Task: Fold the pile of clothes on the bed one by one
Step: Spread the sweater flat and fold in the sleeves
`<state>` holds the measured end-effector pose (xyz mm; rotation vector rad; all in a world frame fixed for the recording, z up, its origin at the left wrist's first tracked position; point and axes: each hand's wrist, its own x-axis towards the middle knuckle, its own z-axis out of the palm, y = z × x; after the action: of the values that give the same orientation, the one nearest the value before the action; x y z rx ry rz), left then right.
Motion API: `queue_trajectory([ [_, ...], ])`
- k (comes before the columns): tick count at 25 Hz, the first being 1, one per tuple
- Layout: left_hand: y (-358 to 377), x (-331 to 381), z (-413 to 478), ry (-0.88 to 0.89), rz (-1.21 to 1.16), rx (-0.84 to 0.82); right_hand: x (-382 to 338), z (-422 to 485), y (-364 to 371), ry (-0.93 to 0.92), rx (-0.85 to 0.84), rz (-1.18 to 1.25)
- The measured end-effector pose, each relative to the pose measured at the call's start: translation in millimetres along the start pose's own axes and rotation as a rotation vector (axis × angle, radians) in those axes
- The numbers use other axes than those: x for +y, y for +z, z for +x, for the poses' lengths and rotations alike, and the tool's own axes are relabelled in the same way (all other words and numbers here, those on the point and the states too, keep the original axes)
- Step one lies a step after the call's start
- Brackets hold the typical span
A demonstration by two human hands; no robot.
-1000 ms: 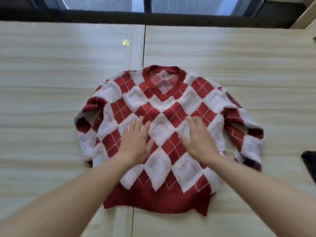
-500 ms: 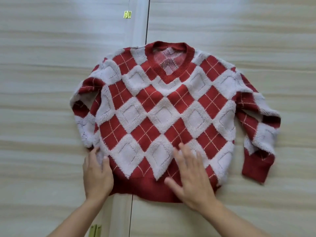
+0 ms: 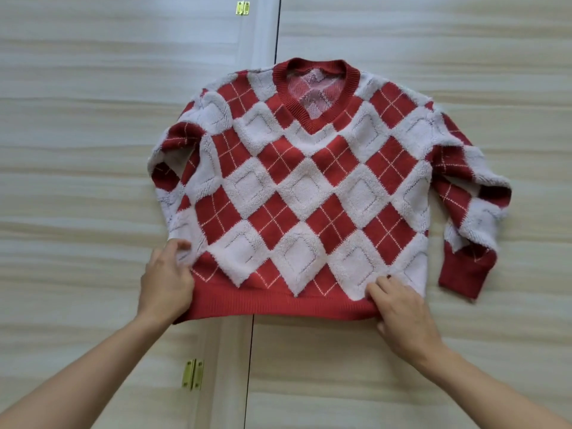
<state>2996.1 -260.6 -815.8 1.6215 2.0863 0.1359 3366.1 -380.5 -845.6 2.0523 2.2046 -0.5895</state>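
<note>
Sweater (image 3: 309, 193) lies flat, front up, on the wood-grain surface (image 3: 93, 119), sleeves bent at its sides. The left hand (image 3: 167, 280) and right hand (image 3: 399, 308) each pinch a hem corner, apparently tugging it straight for a square fold.

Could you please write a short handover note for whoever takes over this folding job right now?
The left hand grips the sweater at the left end of its hem.
The right hand pinches the hem near its right end.
The sweater lies flat, front up, collar away from the person, on the pale wood-grain surface; both sleeves are bent down along its sides.
Done: the sweater is spread out.
Left: no fold is made yet, so sleeves and body remain to fold. No other clothes are in view.
</note>
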Motion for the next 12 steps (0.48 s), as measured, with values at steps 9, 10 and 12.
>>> queue_trajectory([
  [9, 75, 141, 2, 0.604, 0.277, -0.098, 114, 53, -42, 0.730, 0.421, 0.127],
  [10, 97, 172, 1, 0.661, 0.251, -0.127, 135, 58, -40, 0.838, 0.426, 0.098],
  [12, 137, 225, 2, 0.724, 0.232, -0.145, 165, 65, -39, 0.989, 0.404, 0.199],
])
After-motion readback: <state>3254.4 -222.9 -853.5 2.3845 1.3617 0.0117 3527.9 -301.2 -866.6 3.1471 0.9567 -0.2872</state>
